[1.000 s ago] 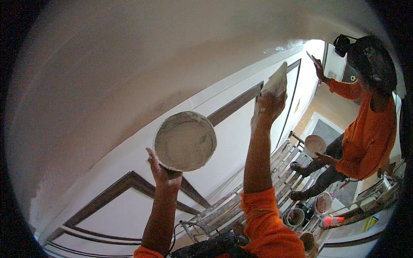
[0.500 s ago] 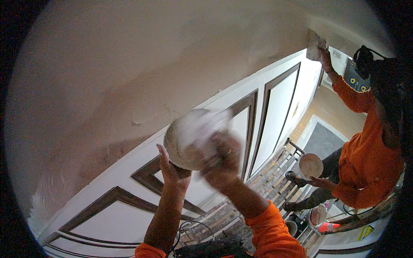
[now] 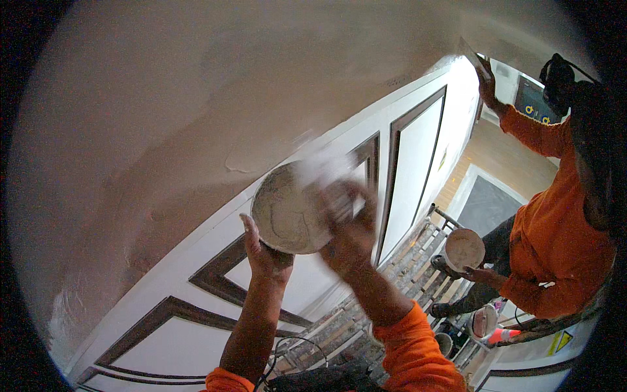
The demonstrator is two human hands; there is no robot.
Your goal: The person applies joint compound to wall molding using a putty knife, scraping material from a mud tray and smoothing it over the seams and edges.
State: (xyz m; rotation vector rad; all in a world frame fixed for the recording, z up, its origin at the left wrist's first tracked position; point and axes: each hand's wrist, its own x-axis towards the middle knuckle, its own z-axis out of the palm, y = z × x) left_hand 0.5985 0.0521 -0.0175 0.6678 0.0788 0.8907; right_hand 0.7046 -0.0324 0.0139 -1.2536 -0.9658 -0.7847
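Observation:
My left hand (image 3: pixel 269 259) supports a round bowl (image 3: pixel 279 208) from below, its thumb up along the near left side. Greyish-beige paste lines the inside, with a curved groove in it. Over the bowl's right side, my right hand (image 3: pixel 351 243) grips a broad-bladed scraper (image 3: pixel 321 168). Motion smears its pale blade and my fingers; I cannot make out whether the blade touches the rim. Beyond the bowl slopes a plastered surface (image 3: pixel 196 144), brownish and patchy, with a small ridge of paste near its lower edge.
White wall panels (image 3: pixel 418 150) with dark trim run below the plaster. At right, a co-worker in an orange top (image 3: pixel 555 242) holds a flat blade up to the surface and a bowl (image 3: pixel 464 249). Slatted planks (image 3: pixel 398 277), buckets (image 3: pixel 484 321) and an orange cone (image 3: pixel 503 336) lie below.
My right hand and its scraper have shifted slightly right and down, uncovering more of the paste. The bowl now faces me more. The co-worker's blade has tilted and moved slightly left.

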